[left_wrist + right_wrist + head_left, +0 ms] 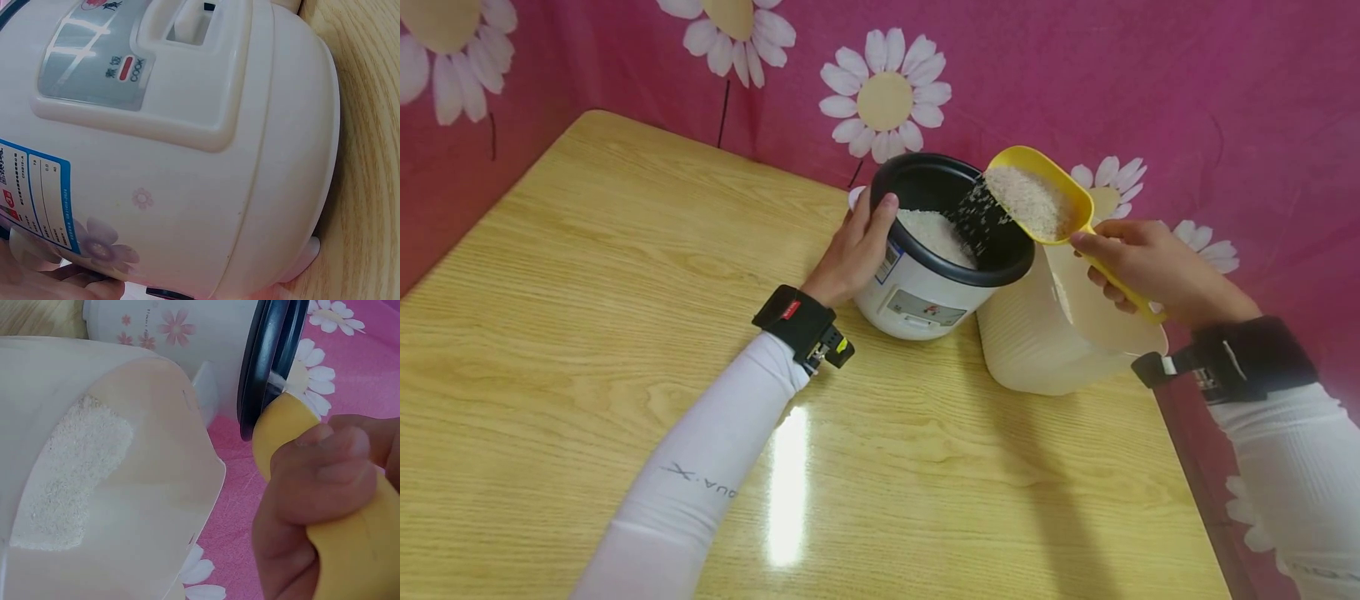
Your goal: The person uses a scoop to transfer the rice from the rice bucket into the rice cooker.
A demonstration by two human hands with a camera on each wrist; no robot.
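My right hand (1168,267) grips the handle of a yellow scoop (1078,198) heaped with rice (1030,200). The scoop tilts over the right rim of a white rice cooker (880,304) with a black rim, and grains fall from its lip into the cooker. Inside, rice covers part of the dark bottom. My left hand (856,250) holds the cooker's left side, thumb at the rim, other fingers mostly hidden behind. In the left wrist view, the cooker's front panel (94,56) fills much of the frame.
A translucent white bin (1030,350) stands just right of the cooker, below my right hand; rice (81,469) lies inside it. Both stand on a wooden table (587,333). A pink cloth with daisies (1015,75) hangs behind the table.
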